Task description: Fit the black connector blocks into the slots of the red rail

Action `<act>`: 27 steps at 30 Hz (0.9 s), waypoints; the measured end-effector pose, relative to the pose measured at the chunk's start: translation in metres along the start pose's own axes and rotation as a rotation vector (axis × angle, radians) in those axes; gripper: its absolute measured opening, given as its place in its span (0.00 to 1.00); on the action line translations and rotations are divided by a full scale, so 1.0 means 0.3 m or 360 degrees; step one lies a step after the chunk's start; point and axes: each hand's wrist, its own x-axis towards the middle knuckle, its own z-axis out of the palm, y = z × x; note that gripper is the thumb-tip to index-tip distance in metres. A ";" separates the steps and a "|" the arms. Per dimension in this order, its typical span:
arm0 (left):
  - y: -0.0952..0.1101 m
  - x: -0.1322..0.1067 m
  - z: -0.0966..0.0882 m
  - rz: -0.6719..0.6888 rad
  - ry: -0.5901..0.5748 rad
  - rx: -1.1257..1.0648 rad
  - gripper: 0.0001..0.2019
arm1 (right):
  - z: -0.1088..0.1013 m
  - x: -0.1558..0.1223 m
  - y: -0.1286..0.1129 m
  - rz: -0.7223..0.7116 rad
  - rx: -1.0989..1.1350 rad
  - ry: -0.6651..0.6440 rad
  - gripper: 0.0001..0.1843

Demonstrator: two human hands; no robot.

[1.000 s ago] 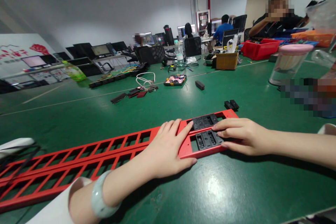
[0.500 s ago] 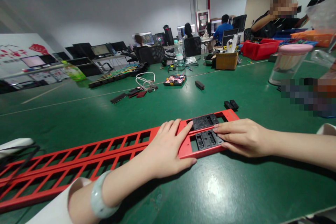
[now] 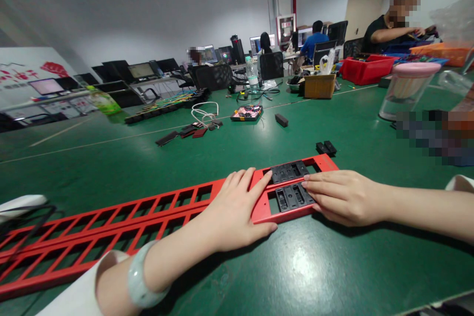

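Observation:
A long red slotted frame (image 3: 261,207) with two rows of rectangular openings lies slantwise on the green table. My left hand (image 3: 237,212) rests spread across it, thumb at the near edge and index fingertip beside the far row of black plastic modules (image 3: 287,173). Several black modules sit in openings of both rows at the frame's right end. My right hand (image 3: 344,195) has its fingers together, tips on the right end of the near row of black modules (image 3: 292,197); its thumb is hidden. Two loose black modules (image 3: 326,148) lie just beyond the frame.
Farther back are a shallow parts box (image 3: 246,113), a white cable (image 3: 203,113), a single black block (image 3: 281,120), a water bottle (image 3: 252,76) and a cardboard box (image 3: 319,86). A pink-lidded cup (image 3: 407,91) stands at right. Another person (image 3: 392,34) works behind the red bin (image 3: 366,69).
My right hand has shifted slightly and its fingers have drawn closer together. My left hand and the frame stay put. The person at the back right has lowered their hands.

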 end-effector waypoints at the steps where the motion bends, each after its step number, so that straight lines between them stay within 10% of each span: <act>1: 0.001 0.000 -0.001 0.0000 0.0002 -0.0002 0.45 | 0.000 -0.001 -0.001 -0.0022 -0.0025 -0.0028 0.06; 11: 0.005 -0.002 -0.010 -0.0002 0.0012 -0.0038 0.44 | -0.015 0.009 0.013 0.0017 0.0062 -0.0109 0.09; 22: 0.007 -0.004 -0.018 -0.0011 0.0003 -0.0073 0.43 | 0.031 -0.068 0.225 0.0854 0.0133 0.0061 0.14; 27: 0.008 -0.004 -0.019 -0.0027 -0.0026 -0.0056 0.43 | 0.062 -0.109 0.293 0.0885 0.0123 -0.0081 0.17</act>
